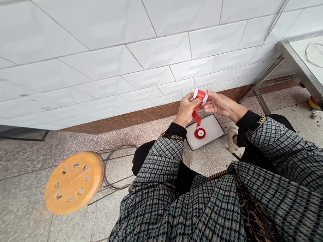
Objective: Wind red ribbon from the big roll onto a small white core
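Low before a white tiled wall, left hand (pixel 187 109) and right hand (pixel 218 104) both clasped around a red ribbon spool (pixel 200 95), loose tail (pixel 195 118) hanging above a red coil (pixel 199 133) on a white board (pixel 213 128), orange stool (pixel 73 182) well apart.

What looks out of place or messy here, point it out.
Little stands out. A loose ribbon tail hangs unwound from the red ribbon spool held by the left hand and right hand. Small scraps litter the floor beside the metal table at far right.
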A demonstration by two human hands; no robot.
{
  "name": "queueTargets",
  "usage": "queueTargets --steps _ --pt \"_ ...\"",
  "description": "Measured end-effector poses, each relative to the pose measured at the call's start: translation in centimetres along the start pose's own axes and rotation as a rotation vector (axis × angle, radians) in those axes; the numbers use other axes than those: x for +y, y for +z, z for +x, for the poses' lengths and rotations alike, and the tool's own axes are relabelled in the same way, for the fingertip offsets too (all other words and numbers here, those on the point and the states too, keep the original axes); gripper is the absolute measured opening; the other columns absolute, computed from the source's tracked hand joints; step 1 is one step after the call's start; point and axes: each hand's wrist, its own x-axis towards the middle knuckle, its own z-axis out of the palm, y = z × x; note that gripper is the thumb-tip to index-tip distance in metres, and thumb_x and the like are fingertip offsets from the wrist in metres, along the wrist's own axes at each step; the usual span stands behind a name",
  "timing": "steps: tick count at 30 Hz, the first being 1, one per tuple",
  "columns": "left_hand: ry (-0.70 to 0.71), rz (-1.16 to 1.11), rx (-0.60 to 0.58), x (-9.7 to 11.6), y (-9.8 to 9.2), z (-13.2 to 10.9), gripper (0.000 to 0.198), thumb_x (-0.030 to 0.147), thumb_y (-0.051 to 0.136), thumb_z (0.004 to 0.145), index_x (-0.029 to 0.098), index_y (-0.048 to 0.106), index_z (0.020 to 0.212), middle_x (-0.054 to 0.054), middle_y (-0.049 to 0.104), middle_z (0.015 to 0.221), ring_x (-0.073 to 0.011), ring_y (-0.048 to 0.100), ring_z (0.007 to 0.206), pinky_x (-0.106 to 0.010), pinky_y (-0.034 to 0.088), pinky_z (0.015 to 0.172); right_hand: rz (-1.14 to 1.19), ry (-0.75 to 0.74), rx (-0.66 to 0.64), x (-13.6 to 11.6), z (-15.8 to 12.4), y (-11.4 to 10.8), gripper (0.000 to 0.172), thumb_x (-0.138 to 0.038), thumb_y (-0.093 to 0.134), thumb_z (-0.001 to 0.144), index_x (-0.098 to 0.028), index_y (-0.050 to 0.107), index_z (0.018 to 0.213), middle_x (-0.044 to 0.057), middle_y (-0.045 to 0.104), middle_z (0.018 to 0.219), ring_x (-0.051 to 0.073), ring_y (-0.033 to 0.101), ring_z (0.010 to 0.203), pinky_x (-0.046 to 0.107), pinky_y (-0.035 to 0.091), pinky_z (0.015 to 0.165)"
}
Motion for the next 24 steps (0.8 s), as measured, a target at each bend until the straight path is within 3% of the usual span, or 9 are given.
queueTargets --steps 4,8,10,14,19,24 --pt "0.017 -0.063 -0.033 -0.3 -0.1 0.1 0.045 0.036 0.097 0.059 0.015 0.068 0.087 0.002 0.068 0.072 -0.0067 0.061 0.054 -0.018 0.041 0.046 -0.059 0.002 -0.041 0.1 0.1 -0.6 0.049 -0.058 0.045 0.107 -0.015 0.065 0.093 0.006 0.07 0.068 0.012 0.063 0.05 0.022 0.061 0.053" --pt "0.047 -0.111 -0.01 -0.5 -0.2 0.2 0.044 0.039 0.097 0.059 0.015 0.066 0.078 0.005 0.061 0.062 -0.0026 0.048 0.044 -0.018 0.036 0.041 -0.233 -0.067 -0.08 0.5 0.1 -1.0 0.05 -0.066 0.054 0.1 -0.017 0.062 0.098 0.007 0.072 0.074 0.014 0.065 0.053 0.024 0.061 0.052" --pt "0.044 -0.143 0.014 -0.5 -0.2 0.2 0.043 0.039 0.096 0.061 0.015 0.063 0.074 0.006 0.057 0.058 -0.0024 0.046 0.044 -0.018 0.036 0.041 -0.355 -0.176 -0.089 1.0 0.4 -1.2 0.046 -0.061 0.069 0.093 -0.019 0.059 0.109 0.006 0.074 0.086 0.014 0.069 0.062 0.024 0.061 0.053" --pt "-0.01 -0.173 0.074 -0.5 0.1 0.2 0.04 0.037 0.094 0.067 0.015 0.06 0.071 0.005 0.055 0.056 -0.0031 0.05 0.047 -0.017 0.036 0.043 -0.598 -0.503 -0.002 1.9 1.4 -1.8 0.06 -0.037 0.083 0.082 -0.024 0.052 0.131 0.003 0.071 0.102 0.018 0.073 0.079 0.029 0.062 0.066" --pt "-0.029 -0.206 0.051 -0.8 0.2 0.3 0.038 0.034 0.093 0.068 0.014 0.061 0.071 0.006 0.054 0.056 -0.0017 0.046 0.045 -0.016 0.035 0.042 -0.915 -0.69 0.118 1.7 1.2 -1.7 0.041 -0.033 0.073 0.088 -0.018 0.059 0.124 0.004 0.069 0.087 0.023 0.072 0.083 0.039 0.059 0.081" --pt "-0.048 -0.175 0.055 -0.7 0.0 0.2 0.031 0.029 0.091 0.071 0.014 0.065 0.078 0.003 0.061 0.064 -0.0026 0.05 0.049 -0.017 0.038 0.044 -0.838 -0.65 0.106 1.6 0.9 -1.4 0.031 -0.038 0.069 0.092 -0.018 0.06 0.113 0.004 0.071 0.084 0.022 0.073 0.078 0.035 0.06 0.075"
